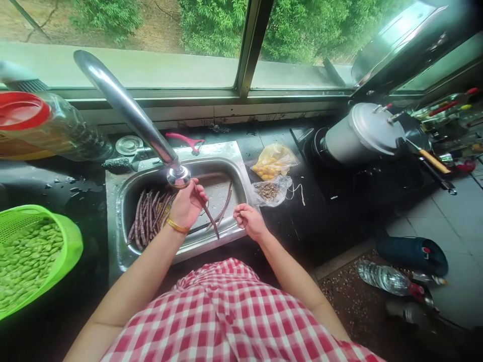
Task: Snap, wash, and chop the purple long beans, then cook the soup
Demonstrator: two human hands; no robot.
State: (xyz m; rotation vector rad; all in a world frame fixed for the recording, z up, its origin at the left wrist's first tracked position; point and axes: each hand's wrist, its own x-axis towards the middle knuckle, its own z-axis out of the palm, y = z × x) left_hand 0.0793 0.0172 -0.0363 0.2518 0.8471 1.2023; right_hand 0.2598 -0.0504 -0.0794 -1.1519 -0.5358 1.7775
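Note:
My left hand [186, 207] is over the metal sink [242, 168], its fingers closed on a long purple bean [210, 220] that hangs down toward the front rim. Past the sink's right front edge, my right hand [251, 222] is pinched shut; whatever lies between its fingertips is too small to name. A bundle of purple beans [144, 217] fills the left part of the basin. A few thin dark pieces [226, 198] lie in its right part, beneath the held bean.
The tap [128, 105] arches over the sink, with a pink peeler [186, 141] behind. Bags of yellow food [272, 160] and small brown bits [269, 190] lie to the right. A pressure cooker [358, 133] stands farther right; a green basket [71, 241] of shelled beans is left.

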